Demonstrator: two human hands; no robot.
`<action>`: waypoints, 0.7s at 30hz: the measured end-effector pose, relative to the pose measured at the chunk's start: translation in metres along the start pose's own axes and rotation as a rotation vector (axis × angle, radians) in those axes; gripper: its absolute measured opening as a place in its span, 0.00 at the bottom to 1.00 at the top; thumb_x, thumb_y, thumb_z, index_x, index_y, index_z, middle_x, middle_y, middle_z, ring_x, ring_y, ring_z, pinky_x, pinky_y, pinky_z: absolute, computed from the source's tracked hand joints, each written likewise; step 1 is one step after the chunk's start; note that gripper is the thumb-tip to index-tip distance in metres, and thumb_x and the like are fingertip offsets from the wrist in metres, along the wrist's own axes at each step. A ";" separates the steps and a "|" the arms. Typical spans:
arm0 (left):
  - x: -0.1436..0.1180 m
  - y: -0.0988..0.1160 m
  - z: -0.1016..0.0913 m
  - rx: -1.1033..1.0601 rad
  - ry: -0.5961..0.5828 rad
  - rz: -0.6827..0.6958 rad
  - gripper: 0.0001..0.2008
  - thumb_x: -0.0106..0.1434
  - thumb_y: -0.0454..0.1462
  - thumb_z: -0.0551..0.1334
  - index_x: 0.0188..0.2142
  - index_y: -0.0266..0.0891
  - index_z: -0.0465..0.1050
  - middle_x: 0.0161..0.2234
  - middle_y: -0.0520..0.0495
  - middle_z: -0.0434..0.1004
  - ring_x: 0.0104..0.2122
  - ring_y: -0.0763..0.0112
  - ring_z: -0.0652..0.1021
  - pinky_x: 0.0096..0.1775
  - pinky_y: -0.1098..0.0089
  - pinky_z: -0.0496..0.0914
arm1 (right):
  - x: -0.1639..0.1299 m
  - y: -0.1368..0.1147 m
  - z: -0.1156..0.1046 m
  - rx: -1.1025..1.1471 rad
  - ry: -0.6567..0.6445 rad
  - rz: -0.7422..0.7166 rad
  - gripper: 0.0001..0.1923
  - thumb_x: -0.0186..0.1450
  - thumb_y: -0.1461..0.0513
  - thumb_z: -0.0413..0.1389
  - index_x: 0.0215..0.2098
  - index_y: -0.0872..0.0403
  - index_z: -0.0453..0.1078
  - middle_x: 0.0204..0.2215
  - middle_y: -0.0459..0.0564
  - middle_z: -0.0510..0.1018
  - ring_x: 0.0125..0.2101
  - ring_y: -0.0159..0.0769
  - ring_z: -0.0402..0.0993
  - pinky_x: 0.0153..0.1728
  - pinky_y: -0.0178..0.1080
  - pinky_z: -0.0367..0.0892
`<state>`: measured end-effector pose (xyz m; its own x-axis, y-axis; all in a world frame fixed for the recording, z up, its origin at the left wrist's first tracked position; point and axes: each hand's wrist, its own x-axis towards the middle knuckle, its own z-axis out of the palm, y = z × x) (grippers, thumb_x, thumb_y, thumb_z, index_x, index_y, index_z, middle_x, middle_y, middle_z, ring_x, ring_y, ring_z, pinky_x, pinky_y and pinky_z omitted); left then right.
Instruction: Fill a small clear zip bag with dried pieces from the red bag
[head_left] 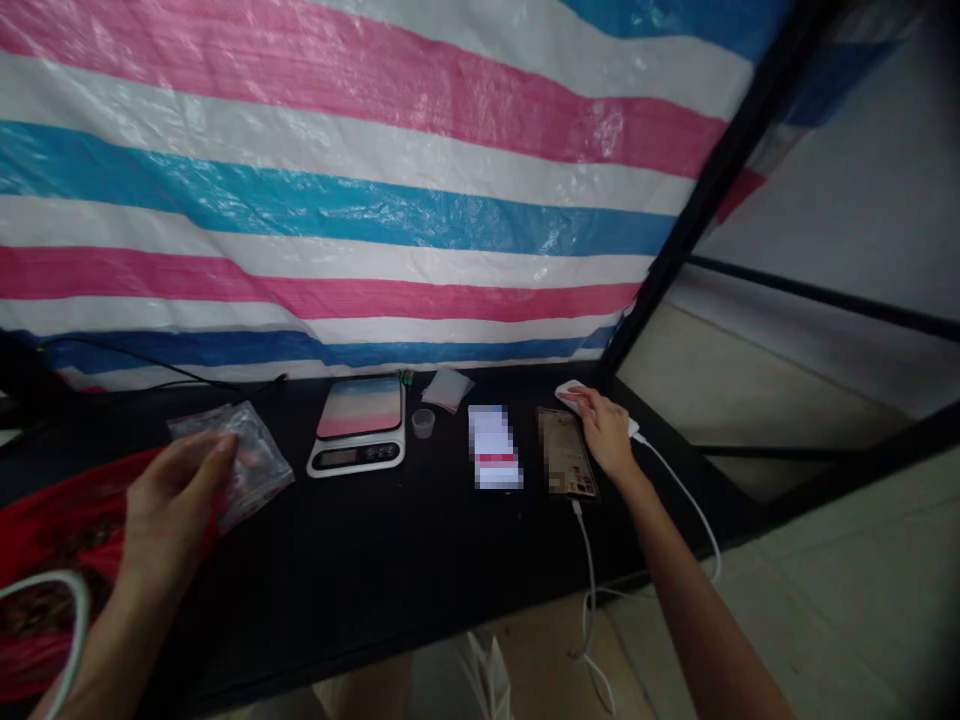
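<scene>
Clearly, at the lower left, a red plastic bag (97, 488) holds brown contents, partly hidden by the left hand (176, 490) and a white loop (79, 605). That hand is pinched closed, thumb against fingers, on clear plastic bags (262, 455) at left of centre. Next, near the middle, sit a white kitchen scale (360, 405), small green batteries (406, 378) at its upper right corner, a clear cup (423, 424) and a stack of packets (448, 388). Right of centre lie a bright phone (495, 448) and a darker phone (566, 452) with a white cable (590, 560). Beside it, the right hand (606, 430) drapes loosely bent fingers over a white box (568, 392); whether it grips, I cannot tell. Both screens are blurred past reading, and the scale's display is too dim. Everything rests on a black table (420, 570). Striped sheeting (337, 215) fills the upper frame; a black post (709, 190) slants at right above pale floor tiles (862, 600).
</scene>
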<state>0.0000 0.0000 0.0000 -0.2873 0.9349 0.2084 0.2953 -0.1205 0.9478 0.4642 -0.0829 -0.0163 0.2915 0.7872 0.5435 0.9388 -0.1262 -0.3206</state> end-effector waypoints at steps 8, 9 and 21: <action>-0.020 0.005 0.039 -0.047 -0.312 0.048 0.23 0.46 0.51 0.64 0.36 0.38 0.69 0.26 0.52 0.73 0.24 0.73 0.72 0.25 0.76 0.65 | 0.004 0.012 0.021 -0.038 -0.209 -0.110 0.18 0.67 0.58 0.35 0.46 0.50 0.63 0.44 0.50 0.75 0.48 0.40 0.68 0.54 0.53 0.48; -0.021 0.004 0.046 -0.046 -0.338 0.067 0.23 0.46 0.51 0.64 0.36 0.37 0.69 0.25 0.52 0.73 0.23 0.72 0.72 0.24 0.75 0.65 | 0.004 0.012 0.022 -0.035 -0.222 -0.114 0.18 0.67 0.58 0.35 0.46 0.50 0.63 0.44 0.50 0.75 0.48 0.40 0.67 0.54 0.54 0.47; -0.035 -0.023 0.068 0.144 -0.590 0.204 0.19 0.55 0.48 0.58 0.42 0.39 0.69 0.21 0.54 0.71 0.15 0.74 0.67 0.18 0.75 0.60 | 0.005 0.015 0.025 -0.063 -0.278 -0.122 0.18 0.67 0.58 0.35 0.45 0.49 0.63 0.42 0.49 0.75 0.48 0.40 0.67 0.56 0.57 0.42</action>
<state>0.0646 -0.0070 -0.0454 0.3257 0.9293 0.1741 0.4221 -0.3077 0.8528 0.4748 -0.0659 -0.0380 0.1229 0.9328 0.3389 0.9758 -0.0513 -0.2127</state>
